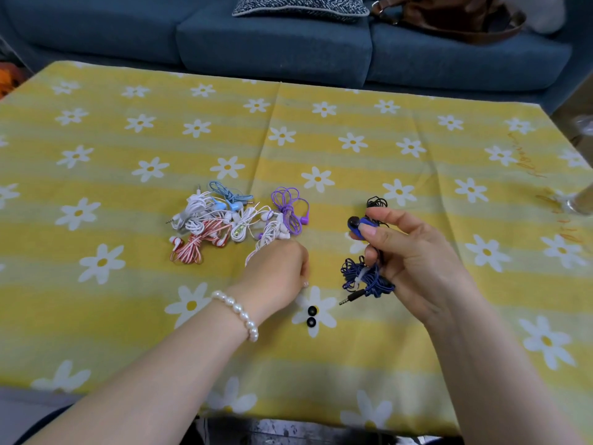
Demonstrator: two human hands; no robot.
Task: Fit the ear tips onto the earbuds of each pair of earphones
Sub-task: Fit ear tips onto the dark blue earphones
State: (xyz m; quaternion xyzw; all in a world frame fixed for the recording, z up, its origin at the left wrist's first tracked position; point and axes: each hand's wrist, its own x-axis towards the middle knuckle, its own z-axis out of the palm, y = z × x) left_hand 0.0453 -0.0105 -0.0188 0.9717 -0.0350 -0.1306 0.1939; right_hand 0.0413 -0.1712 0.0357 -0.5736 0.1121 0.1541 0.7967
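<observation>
The work surface was a table covered by a yellow striped cloth printed with white daisies (321,130), set in front of a blue upholstered sofa (272,43). A heap of bundled wired earphones in white, red-striped, light blue and purple (237,220) lay left of centre on the cloth.

The right hand (414,252) gripped the dark blue wired earphones (365,277): thumb and forefinger pinched one blue earbud (358,225) with its dark nozzle end facing left, while the coiled cable and jack plug hung below the curled fingers. The left hand (276,271), wearing a white pearl bracelet (237,313), rested knuckles-up beside the heap with its fingers curled under; whether they held anything could not be told from this view.

Two small black ring-shaped ear tips (311,316) lay loose on the cloth, touching or nearly touching, just below the left hand and near the jack plug.

Judged procedure for the step: the left hand should pinch one ear tip by its outer skirt, bore facing the nozzle. The right hand should keep the earbud steady and the nozzle exposed. The tip should be pressed on squarely, then rolled around the nozzle lip until seated evenly. A skewed start would probably fold the sleeve or flick the tip away.

No brand, label or legible writing was visible on the earphones; faint orange marks near the cloth's right edge could not be read
</observation>
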